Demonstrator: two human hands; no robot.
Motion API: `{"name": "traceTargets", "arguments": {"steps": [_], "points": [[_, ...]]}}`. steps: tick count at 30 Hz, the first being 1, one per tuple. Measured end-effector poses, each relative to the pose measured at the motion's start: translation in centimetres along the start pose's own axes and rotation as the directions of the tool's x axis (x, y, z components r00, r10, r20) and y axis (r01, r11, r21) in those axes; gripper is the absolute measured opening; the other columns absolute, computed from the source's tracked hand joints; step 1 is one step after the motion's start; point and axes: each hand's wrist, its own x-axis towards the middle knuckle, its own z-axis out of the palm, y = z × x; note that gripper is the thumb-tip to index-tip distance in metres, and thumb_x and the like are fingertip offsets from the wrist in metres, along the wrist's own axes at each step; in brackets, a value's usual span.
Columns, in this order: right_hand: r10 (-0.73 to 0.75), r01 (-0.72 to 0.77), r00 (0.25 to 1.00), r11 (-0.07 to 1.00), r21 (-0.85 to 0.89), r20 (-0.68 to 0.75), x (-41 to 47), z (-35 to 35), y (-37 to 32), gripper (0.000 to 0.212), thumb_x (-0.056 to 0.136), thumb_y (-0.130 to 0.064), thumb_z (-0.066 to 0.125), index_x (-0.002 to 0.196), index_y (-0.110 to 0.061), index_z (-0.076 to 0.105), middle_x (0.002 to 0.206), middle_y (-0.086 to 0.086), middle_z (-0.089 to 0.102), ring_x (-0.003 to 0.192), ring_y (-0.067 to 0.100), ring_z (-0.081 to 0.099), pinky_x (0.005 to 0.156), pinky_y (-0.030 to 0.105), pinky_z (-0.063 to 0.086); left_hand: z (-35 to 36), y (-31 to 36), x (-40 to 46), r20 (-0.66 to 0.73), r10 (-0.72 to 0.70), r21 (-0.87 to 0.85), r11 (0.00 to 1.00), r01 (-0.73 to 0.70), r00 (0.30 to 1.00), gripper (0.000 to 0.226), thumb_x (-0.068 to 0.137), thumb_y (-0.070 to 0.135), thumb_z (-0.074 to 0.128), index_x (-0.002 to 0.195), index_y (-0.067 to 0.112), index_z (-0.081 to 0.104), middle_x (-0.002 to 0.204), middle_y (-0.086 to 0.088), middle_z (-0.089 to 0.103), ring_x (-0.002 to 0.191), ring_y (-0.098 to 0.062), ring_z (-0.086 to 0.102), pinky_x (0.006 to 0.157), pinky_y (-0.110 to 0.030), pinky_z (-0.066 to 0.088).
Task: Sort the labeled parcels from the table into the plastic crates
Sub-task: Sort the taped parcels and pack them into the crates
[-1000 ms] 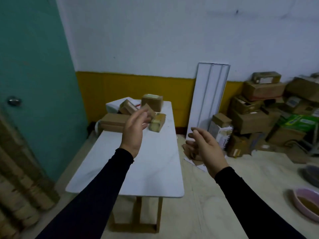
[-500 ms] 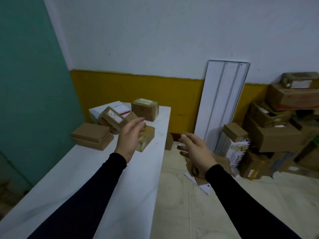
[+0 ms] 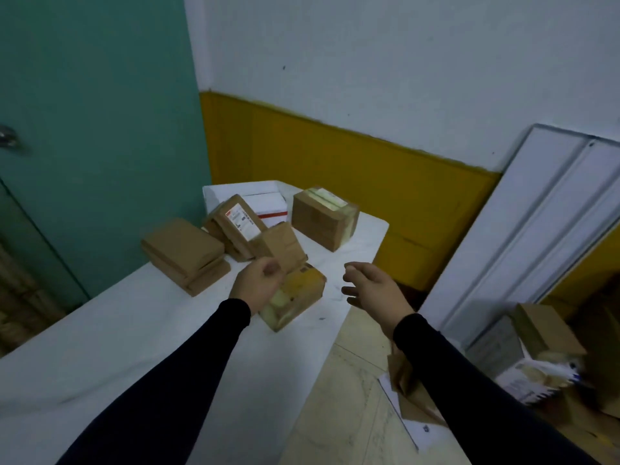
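Nearest me, my left hand [image 3: 256,285] hangs over the taped yellowish parcel [image 3: 297,297] that lies on the white desk [image 3: 100,357]; its fingers are loosely curled and I cannot tell whether they touch the parcel or merely hover, so I count that grip as narrow but holding nothing. My right hand [image 3: 372,286] floats to the right of it, past the desk edge and over the floor, fingers slack and spread, empty. The risk I see first: that parcel sits close to the right edge, and a clumsy one-handed grab could shove it off onto the floor. Just beyond, a small brown parcel [image 3: 281,245] leans against the labelled parcel [image 3: 240,226], so brushing it could topple both. Farther left sits a stack of flat brown parcels [image 3: 184,255], and far right a taped box [image 3: 323,218] by a white box [image 3: 248,199]. No crate shows here, so I would be carrying blind.
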Motion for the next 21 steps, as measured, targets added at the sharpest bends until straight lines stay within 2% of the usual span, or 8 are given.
{"name": "traceTargets", "arguments": {"steps": [1, 4, 7, 12, 14, 17, 19, 21], "points": [[0.018, -0.017, 1.000, 1.000, -0.013, 0.021, 1.7, -0.1, 0.0, 0.032, 0.101, -0.039, 0.049, 0.127, -0.022, 0.056, 0.114, -0.005, 0.063, 0.100, 0.013, 0.064, 0.091, 0.034, 0.054, 0.6, -0.3, 1.2, 0.009, -0.028, 0.043, 0.999, 0.028, 1.000, 0.036, 0.094, 0.025, 0.060, 0.127, 0.013, 0.059, 0.119, -0.004, 0.062, 0.116, -0.024, 0.057, 0.096, -0.032, 0.045], [0.053, -0.049, 0.997, 0.997, -0.057, 0.065, 6.9, -0.4, 0.3, 0.030, 0.101, -0.039, 0.049, 0.126, -0.023, 0.056, 0.112, -0.006, 0.061, 0.098, 0.013, 0.064, 0.093, 0.036, 0.054, 2.3, -1.6, 4.7, 0.079, -0.132, 0.237, 0.965, 0.110, 0.988, 0.052, 0.093, 0.036, 0.061, 0.138, 0.014, 0.050, 0.135, -0.009, 0.054, 0.120, -0.027, 0.053, 0.094, -0.032, 0.045], [0.119, -0.113, 0.984, 0.992, -0.056, 0.133, 11.2, -0.5, 0.7, 0.029, 0.101, -0.036, 0.050, 0.124, -0.021, 0.057, 0.111, -0.003, 0.062, 0.097, 0.015, 0.064, 0.091, 0.036, 0.055, 3.5, -3.6, 7.5, 0.170, -0.258, 0.424, 0.890, 0.166, 0.951, 0.075, 0.076, 0.055, 0.063, 0.139, 0.020, 0.042, 0.138, -0.013, 0.047, 0.119, -0.031, 0.052, 0.097, -0.038, 0.048], [0.117, -0.093, 0.957, 0.991, -0.100, 0.267, 18.0, -0.8, 1.7, 0.032, 0.099, -0.034, 0.053, 0.126, -0.016, 0.059, 0.114, 0.001, 0.062, 0.094, 0.016, 0.065, 0.080, 0.029, 0.056, 6.5, -5.7, 10.9, 0.135, -0.386, 0.632, 0.743, 0.222, 0.912, 0.098, 0.072, 0.057, 0.059, 0.153, 0.022, 0.017, 0.153, -0.014, 0.024, 0.137, -0.035, 0.030, 0.110, -0.039, 0.036], [0.138, -0.104, 0.933, 0.987, -0.120, 0.332, 20.6, -1.2, 2.3, 0.032, 0.099, -0.034, 0.054, 0.126, -0.017, 0.059, 0.113, 0.000, 0.063, 0.092, 0.015, 0.066, 0.084, 0.032, 0.055, 8.0, -6.8, 11.5, 0.109, -0.425, 0.669, 0.700, 0.250, 0.899, 0.097, 0.078, 0.051, 0.064, 0.154, 0.021, 0.011, 0.152, -0.014, 0.024, 0.137, -0.036, 0.029, 0.109, -0.041, 0.036], [0.151, -0.083, 0.894, 0.981, -0.174, 0.422, 23.8, -2.1, 3.0, 0.033, 0.098, -0.034, 0.055, 0.126, -0.016, 0.060, 0.115, 0.000, 0.062, 0.092, 0.015, 0.067, 0.079, 0.030, 0.054, 10.1, -8.1, 11.7, 0.011, -0.436, 0.716, 0.632, 0.297, 0.900, 0.094, 0.080, 0.050, 0.064, 0.152, 0.020, 0.013, 0.140, -0.013, 0.035, 0.126, -0.035, 0.036, 0.096, -0.042, 0.044], [0.146, -0.075, 0.886, 0.982, -0.174, 0.440, 26.0, -2.6, 3.2, 0.031, 0.098, -0.032, 0.055, 0.124, -0.015, 0.060, 0.116, 0.001, 0.061, 0.089, 0.015, 0.066, 0.075, 0.028, 0.051, 11.1, -7.9, 11.7, -0.036, -0.445, 0.713, 0.615, 0.335, 0.895, 0.093, 0.079, 0.052, 0.065, 0.151, 0.020, 0.015, 0.136, -0.012, 0.038, 0.123, -0.034, 0.038, 0.092, -0.041, 0.046], [0.160, -0.084, 0.865, 0.981, -0.178, 0.475, 27.7, -2.6, 3.2, 0.027, 0.099, -0.030, 0.055, 0.120, -0.014, 0.060, 0.115, 0.002, 0.059, 0.088, 0.016, 0.065, 0.078, 0.032, 0.050, 11.2, -7.0, 11.6, -0.033, -0.469, 0.694, 0.625, 0.358, 0.883, 0.089, 0.080, 0.049, 0.065, 0.149, 0.019, 0.019, 0.132, -0.013, 0.041, 0.120, -0.033, 0.041, 0.092, -0.040, 0.046]]}}
